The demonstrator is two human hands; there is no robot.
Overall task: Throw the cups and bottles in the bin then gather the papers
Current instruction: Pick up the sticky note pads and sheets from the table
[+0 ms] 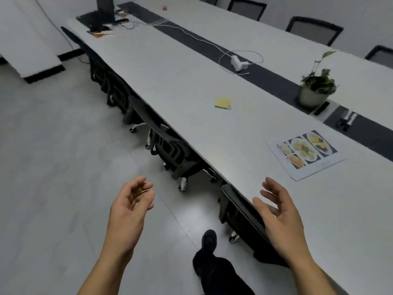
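Observation:
A printed sheet with food photos (306, 154) lies flat on the long white table (180, 81), near its front edge at the right. A yellow pad of sticky notes (222, 103) rests further along the table. More papers (100, 31) lie at the far end by a dark stand. My left hand (130, 206) hovers over the floor, fingers loosely curled and apart, holding nothing. Over the table's near edge, my right hand (278, 211) is open and empty, short of the printed sheet. No cup, bottle or bin is in view.
Black office chairs (170, 150) are tucked under the table's near side, others (312, 30) along the far side. A potted plant (314, 90), a white charger with cable (239, 63) and a small black device (346, 120) sit along the dark centre strip. My dark shoe (209, 241) is on the grey floor.

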